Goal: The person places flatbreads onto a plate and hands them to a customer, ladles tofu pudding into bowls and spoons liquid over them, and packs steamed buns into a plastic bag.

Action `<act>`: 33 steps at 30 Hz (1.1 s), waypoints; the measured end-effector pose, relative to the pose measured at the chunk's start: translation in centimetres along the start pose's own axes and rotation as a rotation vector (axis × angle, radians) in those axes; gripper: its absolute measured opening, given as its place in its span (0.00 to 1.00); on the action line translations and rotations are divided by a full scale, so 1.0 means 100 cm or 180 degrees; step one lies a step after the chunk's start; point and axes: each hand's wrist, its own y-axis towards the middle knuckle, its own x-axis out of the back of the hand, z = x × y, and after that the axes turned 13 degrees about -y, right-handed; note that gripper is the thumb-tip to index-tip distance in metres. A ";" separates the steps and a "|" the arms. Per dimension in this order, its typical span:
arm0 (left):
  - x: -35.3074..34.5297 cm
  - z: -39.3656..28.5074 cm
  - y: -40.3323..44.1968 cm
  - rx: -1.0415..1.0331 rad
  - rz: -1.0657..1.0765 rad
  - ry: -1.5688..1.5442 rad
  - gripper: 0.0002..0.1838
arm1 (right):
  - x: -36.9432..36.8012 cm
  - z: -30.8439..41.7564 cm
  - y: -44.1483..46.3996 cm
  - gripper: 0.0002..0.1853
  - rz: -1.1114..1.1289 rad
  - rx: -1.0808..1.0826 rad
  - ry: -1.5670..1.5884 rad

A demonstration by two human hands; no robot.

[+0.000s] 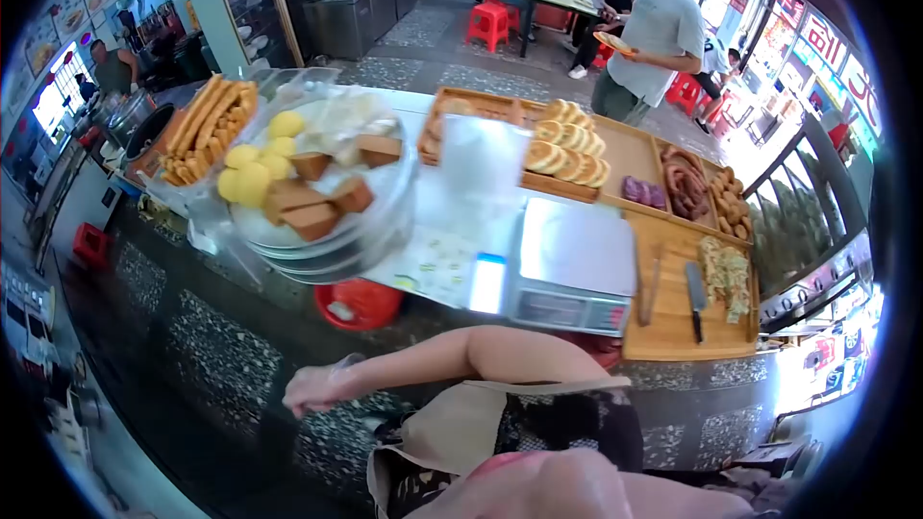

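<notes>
My right hand [310, 391] hangs over the dark speckled floor, left of my apron [452, 428], with its fingers curled together and nothing visible in them. Something clear, like a thin plastic glove, shows at the wrist. My left hand is out of sight. Beyond my right forearm, a round stacked tray [327, 259] holds yellow buns [252, 183] and brown cake pieces [310, 216]. A scale [577, 255] stands to its right, with a blurred translucent plastic bag [471, 168] behind. A knife [695, 298] lies on the wooden board [663, 336].
Fried dough sticks [207, 125] are at the left, round flatbreads [567, 149] in a wooden tray. A red basin [361, 306] sits below the counter edge. One person [659, 29] with a plate stands across the counter; others sit farther back. Another person [113, 67] is at far left.
</notes>
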 end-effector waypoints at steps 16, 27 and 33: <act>0.574 -0.160 0.523 -0.1635 -0.1483 -0.0349 0.16 | 0.183 -0.071 0.447 0.07 -0.2750 -0.1405 0.0880; 0.780 -0.110 0.683 0.0744 -0.0245 -0.0043 0.11 | 0.279 0.062 1.069 0.09 -0.0516 -0.0800 0.0901; 0.874 -0.070 0.822 0.1548 -0.0074 -0.0841 0.12 | 0.342 0.062 1.342 0.11 0.0027 -0.0509 0.0070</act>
